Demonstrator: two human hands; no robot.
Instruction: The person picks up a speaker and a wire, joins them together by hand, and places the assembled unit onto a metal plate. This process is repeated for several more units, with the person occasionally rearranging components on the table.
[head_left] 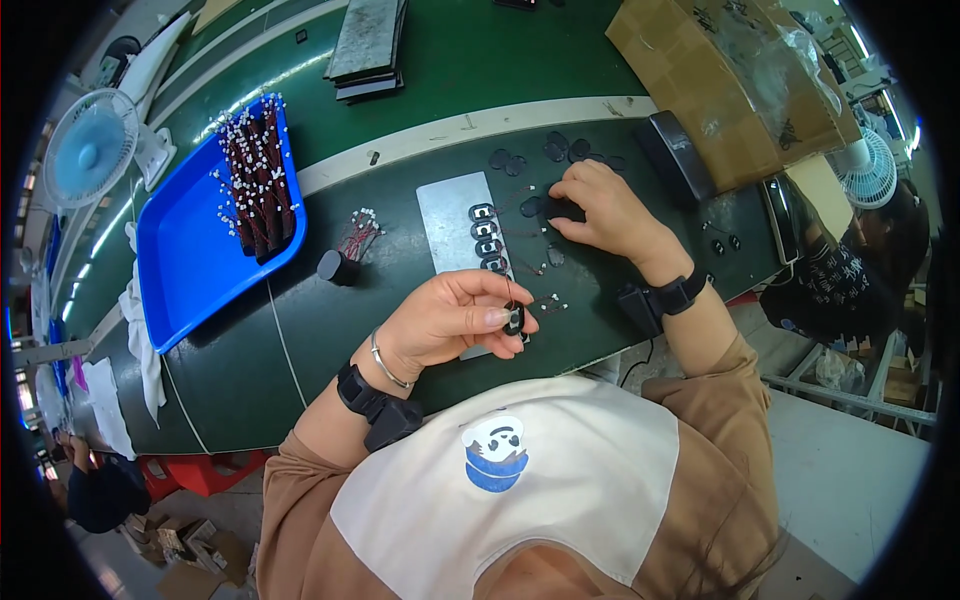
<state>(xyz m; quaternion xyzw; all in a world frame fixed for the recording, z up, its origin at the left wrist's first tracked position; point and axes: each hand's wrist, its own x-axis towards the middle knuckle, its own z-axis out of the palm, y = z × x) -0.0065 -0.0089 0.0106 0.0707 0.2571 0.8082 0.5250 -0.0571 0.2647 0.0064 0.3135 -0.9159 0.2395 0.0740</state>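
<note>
My left hand [455, 318] is closed in a pinch on a small black oval speaker [514, 319] with thin wires, held over the near end of a silver metal plate [450, 215]. On that plate, several similar black speakers [485, 229] lie in a row, their dark red wires and white plugs trailing to the right. My right hand [605, 215] reaches over the table right of the plate, thumb and forefinger curved and apart. Loose black oval pads [530, 206] lie at its fingertips. Whether its hidden fingers touch one, I cannot make out.
A blue tray [180, 290] at left holds bundles of wired parts. Near it stand a black roll [338, 268] and a wire bundle [360, 235]. A cardboard box [730, 90] and a black case [675, 157] are at right. Metal blocks [366, 45] lie at the back.
</note>
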